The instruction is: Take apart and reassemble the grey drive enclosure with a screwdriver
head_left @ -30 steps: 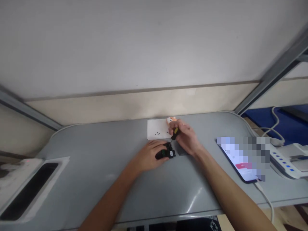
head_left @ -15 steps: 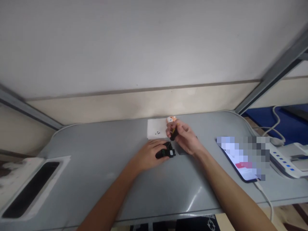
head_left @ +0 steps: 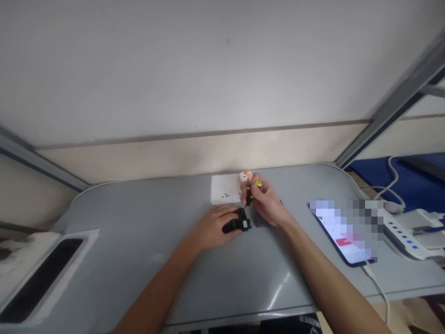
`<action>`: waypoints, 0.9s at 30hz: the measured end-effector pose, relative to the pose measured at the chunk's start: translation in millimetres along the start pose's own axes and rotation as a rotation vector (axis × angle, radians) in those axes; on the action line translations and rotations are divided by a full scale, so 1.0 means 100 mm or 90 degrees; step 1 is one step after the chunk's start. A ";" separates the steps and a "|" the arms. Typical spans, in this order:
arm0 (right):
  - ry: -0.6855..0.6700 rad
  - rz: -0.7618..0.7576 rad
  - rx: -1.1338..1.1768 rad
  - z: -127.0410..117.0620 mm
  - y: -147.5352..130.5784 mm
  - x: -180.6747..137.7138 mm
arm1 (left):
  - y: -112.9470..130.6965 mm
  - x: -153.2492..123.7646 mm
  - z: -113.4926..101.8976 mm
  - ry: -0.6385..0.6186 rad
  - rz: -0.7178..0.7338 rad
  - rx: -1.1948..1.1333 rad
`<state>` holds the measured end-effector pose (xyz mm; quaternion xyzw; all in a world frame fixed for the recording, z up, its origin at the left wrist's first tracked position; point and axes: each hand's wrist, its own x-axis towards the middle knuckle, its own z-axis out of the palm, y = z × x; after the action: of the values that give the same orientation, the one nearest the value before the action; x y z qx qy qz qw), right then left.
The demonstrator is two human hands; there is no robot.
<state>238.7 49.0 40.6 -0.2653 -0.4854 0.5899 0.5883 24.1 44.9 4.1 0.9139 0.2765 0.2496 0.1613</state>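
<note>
Black device clasped by left hand | right hand grips screwdriver, tip at device | likely screw-working step | next needs steady pressure

Small black device, tilted yellow-capped screwdriver

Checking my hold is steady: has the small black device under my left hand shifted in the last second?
No. The black device lies as near the front edge of the white paper as before, left hand on it.
</note>
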 end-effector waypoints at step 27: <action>0.355 -0.043 -0.421 -0.41 0.07 0.13 | -0.08 0.02 -0.13 0.223 -0.129 -0.074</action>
<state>269.8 73.0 21.6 -0.5722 -0.4794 0.2889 0.5994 15.1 54.0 12.0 0.8132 0.3756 0.4031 0.1877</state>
